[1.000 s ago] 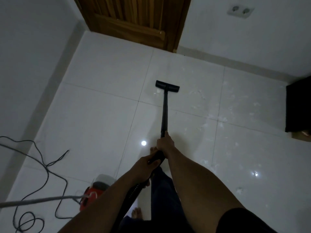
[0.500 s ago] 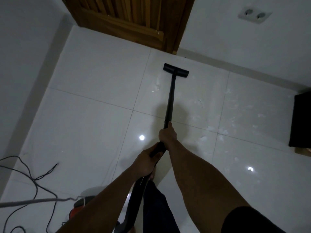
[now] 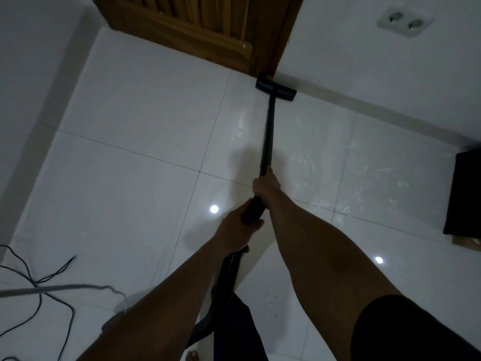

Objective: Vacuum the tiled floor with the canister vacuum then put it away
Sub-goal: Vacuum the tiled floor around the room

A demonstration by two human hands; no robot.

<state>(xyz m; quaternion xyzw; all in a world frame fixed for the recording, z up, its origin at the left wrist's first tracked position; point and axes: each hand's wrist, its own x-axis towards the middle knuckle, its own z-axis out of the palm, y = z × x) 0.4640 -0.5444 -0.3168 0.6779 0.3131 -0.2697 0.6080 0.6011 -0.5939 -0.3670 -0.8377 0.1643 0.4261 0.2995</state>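
Observation:
A black vacuum wand (image 3: 269, 131) runs forward over the white tiled floor (image 3: 135, 183). Its black floor head (image 3: 276, 89) lies against the skirting at the corner of the wooden door frame. My right hand (image 3: 265, 185) grips the wand further up. My left hand (image 3: 238, 230) grips the thick handle end just behind it. The black hose (image 3: 226, 280) drops from the handle between my arms. The canister is mostly hidden under my left arm, only a grey edge (image 3: 122, 306) showing.
A wooden door (image 3: 197, 27) stands ahead, with a white wall and double socket (image 3: 404, 23) to its right. White scraps (image 3: 374, 178) litter the tiles at right. A black object (image 3: 466, 194) sits at the right edge. Dark cables (image 3: 39, 280) lie at lower left.
The floor head has slid forward from mid-tile to the skirting by the door frame. Both arms stretched out with it. The red canister has slipped from view under my left arm.

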